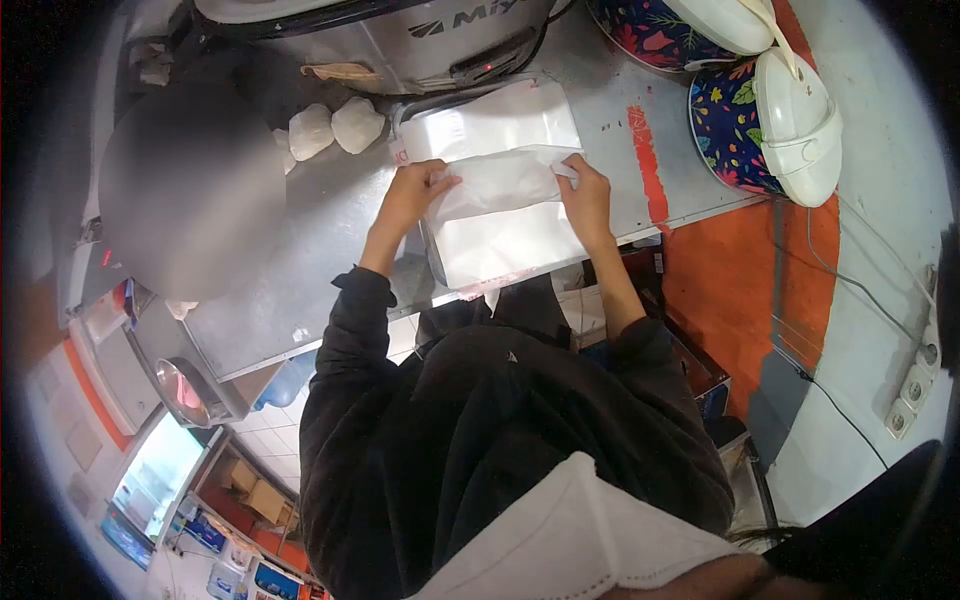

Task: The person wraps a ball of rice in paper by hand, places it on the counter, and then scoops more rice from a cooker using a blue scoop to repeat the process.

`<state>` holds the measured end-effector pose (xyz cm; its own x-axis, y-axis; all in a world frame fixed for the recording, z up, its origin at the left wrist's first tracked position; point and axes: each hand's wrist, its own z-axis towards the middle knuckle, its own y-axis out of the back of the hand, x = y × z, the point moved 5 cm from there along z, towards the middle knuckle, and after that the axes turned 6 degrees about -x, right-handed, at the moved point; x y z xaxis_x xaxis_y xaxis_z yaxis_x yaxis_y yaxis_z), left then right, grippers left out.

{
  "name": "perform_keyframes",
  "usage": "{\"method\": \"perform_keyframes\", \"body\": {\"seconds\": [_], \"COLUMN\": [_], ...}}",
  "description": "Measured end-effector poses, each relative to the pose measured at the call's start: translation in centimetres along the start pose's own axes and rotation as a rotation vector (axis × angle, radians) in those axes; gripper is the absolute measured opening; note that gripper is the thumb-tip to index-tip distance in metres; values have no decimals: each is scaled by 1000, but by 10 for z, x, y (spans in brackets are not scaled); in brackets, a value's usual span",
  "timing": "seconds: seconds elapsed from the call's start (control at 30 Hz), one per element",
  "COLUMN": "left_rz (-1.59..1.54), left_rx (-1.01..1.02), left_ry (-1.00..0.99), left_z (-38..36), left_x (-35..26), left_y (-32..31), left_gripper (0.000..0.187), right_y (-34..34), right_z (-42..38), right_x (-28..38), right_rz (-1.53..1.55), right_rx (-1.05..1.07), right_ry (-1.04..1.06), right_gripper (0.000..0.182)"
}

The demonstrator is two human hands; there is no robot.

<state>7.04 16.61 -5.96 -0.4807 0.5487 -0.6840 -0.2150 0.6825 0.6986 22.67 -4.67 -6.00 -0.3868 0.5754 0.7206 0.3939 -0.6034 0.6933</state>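
Observation:
White paper sheets lie on a tray at the metal table's front edge. Across their middle is a pale, thin wrap or folded sheet. My left hand pinches its left end, thumb and fingers together. At the right end, my right hand pinches the other corner. Whether anything lies inside the wrap cannot be seen. Pale, rounded lumps sit on the table to the left of the paper.
Behind the tray stands a large grey appliance with a red light. Two patterned pots with white lids are at the back right. A blurred round area covers the left. A metal bowl is at the lower left.

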Motion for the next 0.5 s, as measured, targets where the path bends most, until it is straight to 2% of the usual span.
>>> {"method": "perform_keyframes", "body": {"seconds": [0.07,0.13,0.17,0.2,0.27,0.3,0.37,0.4,0.47,0.5], "left_rz": [-94,-20,130,133,407,407,217,217,537,542], "left_rx": [-25,-201,-486,-488,-487,-495,-204,-213,-93,-116], "left_ry": [-1,179,-80,-76,-225,-225,-27,-24,-273,-275], "left_z": [-2,-8,-12,-12,-13,-12,-7,-11,-20,-24], "left_x": [1,-11,-24,-27,-45,-44,-19,-10,-5,-5], "left_y": [-18,-24,-16,-12,-3,-4,-23,-31,-53,-50], "left_gripper": [34,33,33,33,30,30,27,27,22,22], "right_y": [-8,-2,-1,0,5,6,-11,-15,-17,-18], "right_z": [-3,1,6,11,15,17,19,15,-1,-5], "right_x": [3,34,37,39,49,48,29,22,22,16], "right_rz": [-35,-434,-469,-466,-439,-439,-280,-279,-269,-269], "right_rx": [2,-102,-88,-85,-142,-146,141,141,4,-8], "right_ry": [11,170,172,174,372,380,171,180,547,568], "right_gripper": [16,22,25,25,25,25,23,23,20,20]}}
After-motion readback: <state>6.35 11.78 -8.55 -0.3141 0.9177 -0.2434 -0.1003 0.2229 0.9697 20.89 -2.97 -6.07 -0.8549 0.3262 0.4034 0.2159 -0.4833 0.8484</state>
